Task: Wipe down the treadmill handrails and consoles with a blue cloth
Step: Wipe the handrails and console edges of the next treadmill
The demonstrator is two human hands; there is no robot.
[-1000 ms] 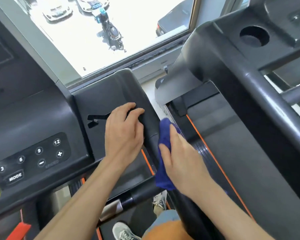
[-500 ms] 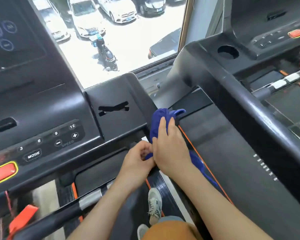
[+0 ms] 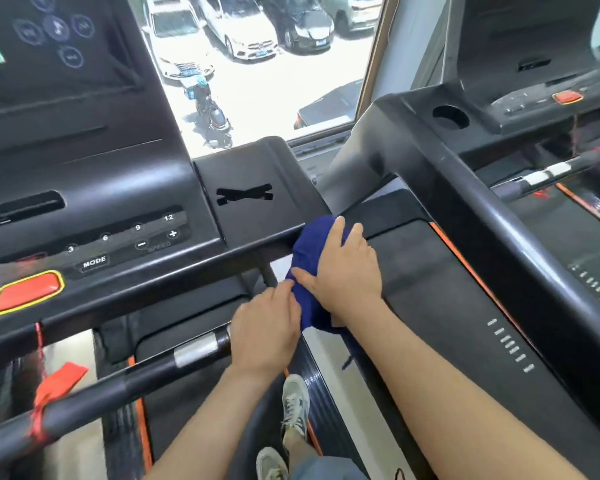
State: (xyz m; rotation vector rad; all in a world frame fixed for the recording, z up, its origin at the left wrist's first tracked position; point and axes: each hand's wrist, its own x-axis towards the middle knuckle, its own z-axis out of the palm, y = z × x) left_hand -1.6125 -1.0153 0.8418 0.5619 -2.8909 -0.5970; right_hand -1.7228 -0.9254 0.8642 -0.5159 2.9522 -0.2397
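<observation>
A dark blue cloth point(image 3: 309, 247) is draped over the right handrail where it meets the black console point(image 3: 118, 188) of the treadmill I stand on. My right hand point(image 3: 343, 271) lies on top of the cloth, fingers stretched forward and thumb out to the left. My left hand point(image 3: 265, 327) sits just beside it, its fingertips pinching the cloth's lower left edge. The rail under the cloth is hidden. The console's side tray point(image 3: 246, 174) is right above the cloth.
A crossbar point(image 3: 136, 379) with a silver grip runs low left, an orange clip point(image 3: 54, 382) tied to it. A red stop button point(image 3: 26, 292) sits on the console. A second treadmill's handrail point(image 3: 499, 237) and console point(image 3: 520, 109) stand right. A window is ahead. My shoes point(image 3: 293, 407) are below.
My left hand left the console's side tray and came down to the cloth's edge. My right hand with the cloth slid up the handrail toward the console. The view tilted upward.
</observation>
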